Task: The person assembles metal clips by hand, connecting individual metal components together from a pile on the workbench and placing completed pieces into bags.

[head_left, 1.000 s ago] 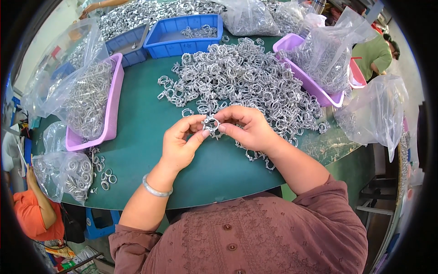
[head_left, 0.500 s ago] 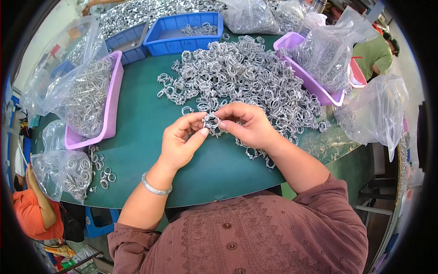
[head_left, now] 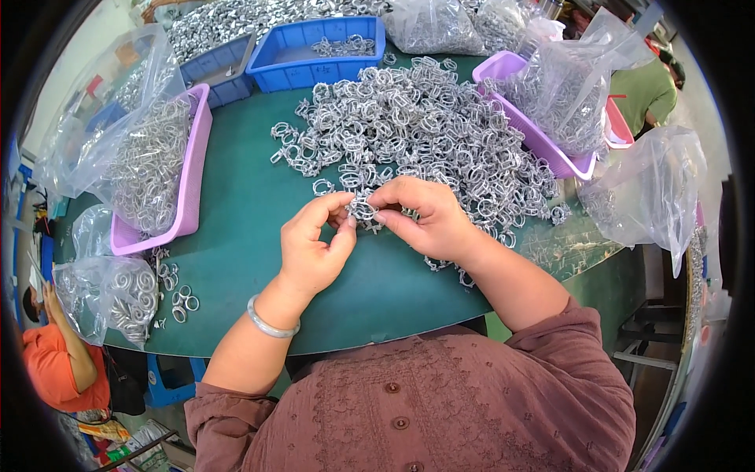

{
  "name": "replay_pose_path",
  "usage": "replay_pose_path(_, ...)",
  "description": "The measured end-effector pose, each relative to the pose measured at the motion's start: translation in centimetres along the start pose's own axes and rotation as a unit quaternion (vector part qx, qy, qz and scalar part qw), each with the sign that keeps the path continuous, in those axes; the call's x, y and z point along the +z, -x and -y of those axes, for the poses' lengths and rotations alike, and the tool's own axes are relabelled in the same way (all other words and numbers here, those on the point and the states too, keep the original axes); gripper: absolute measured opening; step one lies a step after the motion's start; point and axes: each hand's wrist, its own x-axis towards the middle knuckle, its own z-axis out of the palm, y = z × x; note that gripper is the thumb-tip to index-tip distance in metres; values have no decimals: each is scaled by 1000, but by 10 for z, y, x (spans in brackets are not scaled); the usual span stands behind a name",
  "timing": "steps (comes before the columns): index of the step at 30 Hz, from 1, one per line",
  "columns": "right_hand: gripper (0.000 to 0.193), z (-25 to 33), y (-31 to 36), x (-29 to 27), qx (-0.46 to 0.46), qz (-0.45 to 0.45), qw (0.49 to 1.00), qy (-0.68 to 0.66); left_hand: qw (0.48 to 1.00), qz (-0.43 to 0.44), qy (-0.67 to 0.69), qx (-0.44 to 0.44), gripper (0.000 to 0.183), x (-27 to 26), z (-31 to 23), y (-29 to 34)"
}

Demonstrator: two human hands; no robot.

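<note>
Between the fingertips of both hands is a small silver-grey metal ring clamp (head_left: 362,208), held just above the green table (head_left: 244,189). My left hand (head_left: 317,240) pinches its left side with thumb and forefinger, the other fingers curled. My right hand (head_left: 425,214) pinches the right side the same way. Fine details of the clamp are too small to make out. Right behind my hands spreads a large heap of similar ring clamps (head_left: 417,118), some partly hidden by my right hand.
At the left stands a purple basket (head_left: 197,173) of clamps beside a plastic bag (head_left: 130,291) of coiled rings. Blue trays (head_left: 314,75) are at the back. Another purple basket (head_left: 543,153) with a bagged load stands right. A person in orange (head_left: 63,366) is at far left.
My left thumb has shifted slightly on the clamp, and the clamp has turned a little between my fingers. Both hands stay in nearly the same place.
</note>
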Motion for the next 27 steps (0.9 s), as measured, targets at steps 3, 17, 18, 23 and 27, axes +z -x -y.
replay_pose_path(3, 15, -1, -3, -3, -7, -6, 1000, -12, 999, -12, -21, 27, 29, 0, 0, -6)
replay_pose_path(17, 18, 103, 26, -144, -159, -337, 872, 319, 996, 53, 68, -25, 32, -14, 15, -2)
replay_pose_path(18, 18, 109, 36, -163, -173, -395, 813, 390, 996, 58, 64, -34, 31, -13, 15, -3)
replay_pose_path(23, 15, 127, 87, -245, -117, -531, 632, 552, 995, 83, 39, -30, 26, -12, 13, -1)
replay_pose_path(27, 20, 126, 109, -264, -3, -450, 637, 625, 995, 55, 54, -63, 22, -4, 12, -4)
